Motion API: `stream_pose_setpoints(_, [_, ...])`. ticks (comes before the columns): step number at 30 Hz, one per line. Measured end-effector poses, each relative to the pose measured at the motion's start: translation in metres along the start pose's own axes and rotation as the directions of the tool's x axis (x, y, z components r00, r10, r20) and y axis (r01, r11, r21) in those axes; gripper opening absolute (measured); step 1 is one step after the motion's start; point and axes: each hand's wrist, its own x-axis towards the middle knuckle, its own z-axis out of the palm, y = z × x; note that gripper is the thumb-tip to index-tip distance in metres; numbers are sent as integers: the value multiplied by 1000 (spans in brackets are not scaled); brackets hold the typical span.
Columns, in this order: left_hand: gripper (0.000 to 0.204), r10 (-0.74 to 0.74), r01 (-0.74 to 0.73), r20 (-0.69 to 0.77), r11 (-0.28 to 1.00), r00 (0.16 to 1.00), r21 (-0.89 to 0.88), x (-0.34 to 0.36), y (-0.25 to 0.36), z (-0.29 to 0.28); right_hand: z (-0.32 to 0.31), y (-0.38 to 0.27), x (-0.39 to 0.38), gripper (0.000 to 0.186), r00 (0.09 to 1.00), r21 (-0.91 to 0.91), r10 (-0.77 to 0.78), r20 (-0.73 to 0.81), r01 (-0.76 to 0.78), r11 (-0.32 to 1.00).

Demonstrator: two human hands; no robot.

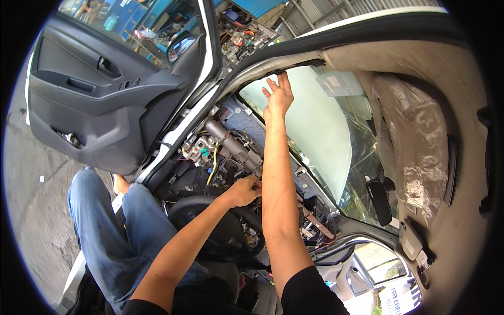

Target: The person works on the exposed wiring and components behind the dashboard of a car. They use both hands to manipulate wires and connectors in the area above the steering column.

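Note:
My left hand [244,192] is curled closed just beyond the steering wheel [197,210], by the bared dashboard frame. Its fingertips are partly hidden, and what they hold, if anything, cannot be made out. Higher up, my right hand [278,97] reaches to the windshield pillar [241,79], its fingers stretched and spread. Their tips touch the dark edge along the top of the windshield [315,121]. Behind my left hand lies a thick metal crossbeam [231,142], with loose wiring and a green connector [205,151] beside it.
On the left the driver's door [100,89] stands wide open. A rear-view mirror [379,201] and a plastic-wrapped sun visor [420,147] hang at the right. My jeans-clad legs [105,220] extend toward the door opening. Outside, assorted parts [244,44] lie in a heap.

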Motion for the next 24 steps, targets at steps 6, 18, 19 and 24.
stream_pose_setpoints(6, [33,94,-94,-2,995,996,15,2,-5,2,10,16,5,58,998,6,21,-63,-20,1000])
stream_pose_setpoints(18, [37,-8,7,31,1000,999,28,0,5,-4,6,30,8,65,986,17,151,70,-152,988])
stream_pose_setpoints(19, [36,-52,50,70,998,996,33,-1,6,-4,-5,25,8,66,980,0,175,98,-176,984])
stream_pose_setpoints(24, [35,-41,41,40,999,998,-4,-3,7,-5,-23,-8,11,57,997,-54,2,78,2,999])
